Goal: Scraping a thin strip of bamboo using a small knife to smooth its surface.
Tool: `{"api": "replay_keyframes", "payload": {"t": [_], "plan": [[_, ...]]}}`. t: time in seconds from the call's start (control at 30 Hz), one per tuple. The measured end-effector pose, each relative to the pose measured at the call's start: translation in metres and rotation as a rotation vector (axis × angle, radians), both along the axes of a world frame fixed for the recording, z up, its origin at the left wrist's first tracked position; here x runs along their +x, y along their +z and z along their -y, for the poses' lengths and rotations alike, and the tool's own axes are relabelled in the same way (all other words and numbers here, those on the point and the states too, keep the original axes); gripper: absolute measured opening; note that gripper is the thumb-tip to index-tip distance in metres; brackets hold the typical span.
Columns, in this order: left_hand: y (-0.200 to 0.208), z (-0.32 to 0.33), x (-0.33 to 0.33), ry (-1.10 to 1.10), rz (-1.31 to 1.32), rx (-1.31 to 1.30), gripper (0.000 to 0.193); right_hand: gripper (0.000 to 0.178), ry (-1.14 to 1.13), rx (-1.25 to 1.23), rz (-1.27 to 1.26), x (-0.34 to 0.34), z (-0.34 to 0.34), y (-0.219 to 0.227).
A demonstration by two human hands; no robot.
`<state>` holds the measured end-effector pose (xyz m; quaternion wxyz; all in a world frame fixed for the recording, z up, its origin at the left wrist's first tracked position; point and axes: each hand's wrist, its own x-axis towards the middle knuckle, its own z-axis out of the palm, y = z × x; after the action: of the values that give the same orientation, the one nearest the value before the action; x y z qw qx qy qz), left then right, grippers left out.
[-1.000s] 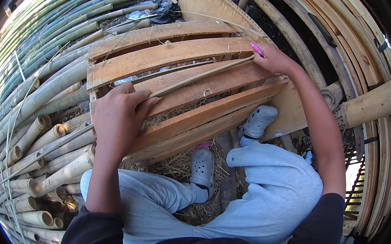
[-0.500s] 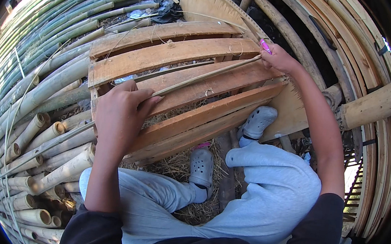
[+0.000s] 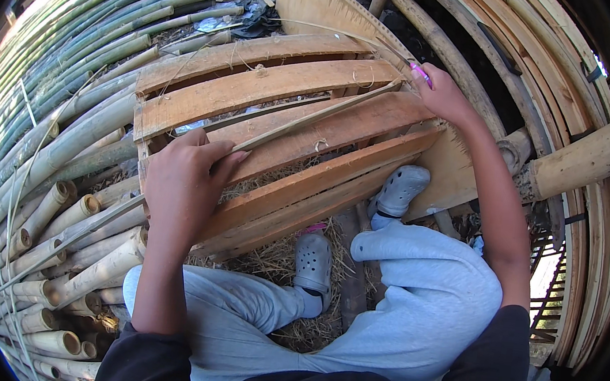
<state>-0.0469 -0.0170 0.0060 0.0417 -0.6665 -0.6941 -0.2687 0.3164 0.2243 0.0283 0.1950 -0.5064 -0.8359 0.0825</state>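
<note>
My left hand (image 3: 188,172) is closed around a long, thin bamboo strip (image 3: 311,121), pinching it between thumb and fingers. One end of the strip slants up across a slatted wooden crate (image 3: 256,87); the other trails behind my left wrist to the lower left. At the crate's far right corner, my right hand (image 3: 443,95) is closed on a pink-handled knife (image 3: 420,74). A narrow, dark blade seems to run up and left from the handle, though it is hard to make out. The strip's far end lies just left of my right hand, with a small gap between them.
Stacked bamboo poles (image 3: 74,220) fill the left side. A plywood board (image 3: 322,8) stands behind the crate, and a thick bamboo pole (image 3: 587,155) juts in from the right. My grey clogs (image 3: 313,261) rest on straw between my bent legs.
My right hand has shifted slightly right and up with the knife, away from the strip's end. My left hand keeps its grip, nearly still.
</note>
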Motion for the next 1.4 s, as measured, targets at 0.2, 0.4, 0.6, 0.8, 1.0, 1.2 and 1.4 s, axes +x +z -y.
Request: {"api": "replay_keyframes", "payload": {"t": [0.2, 0.4, 0.6, 0.8, 1.0, 1.2, 1.4], "plan": [[0.000, -0.001, 0.002, 0.002, 0.005, -0.005, 0.020, 0.014, 0.110, 0.123, 0.254, -0.020, 0.065, -0.005], [0.004, -0.001, 0.006, 0.009, -0.004, -0.028, 0.021, 0.011, -0.016, 0.109, 0.523, -0.012, 0.042, -0.016], [0.004, 0.001, 0.004, 0.011, -0.014, -0.032, 0.022, 0.009, 0.001, 0.142, 0.680, -0.030, 0.051, -0.015], [0.004, 0.001, 0.004, 0.020, -0.012, -0.040, 0.023, 0.009, 0.050, 0.201, 0.680, -0.026, 0.046, -0.019], [0.002, -0.002, 0.004, 0.015, -0.015, -0.027, 0.022, 0.012, -0.006, 0.181, 0.699, -0.027, 0.039, -0.021], [0.002, -0.003, 0.006, 0.006, -0.005, -0.022, 0.022, 0.015, -0.048, 0.137, 0.694, -0.025, 0.028, -0.019], [0.001, -0.002, 0.005, -0.007, -0.008, -0.012, 0.021, 0.027, -0.100, 0.052, 0.179, -0.013, 0.004, 0.007]]}}
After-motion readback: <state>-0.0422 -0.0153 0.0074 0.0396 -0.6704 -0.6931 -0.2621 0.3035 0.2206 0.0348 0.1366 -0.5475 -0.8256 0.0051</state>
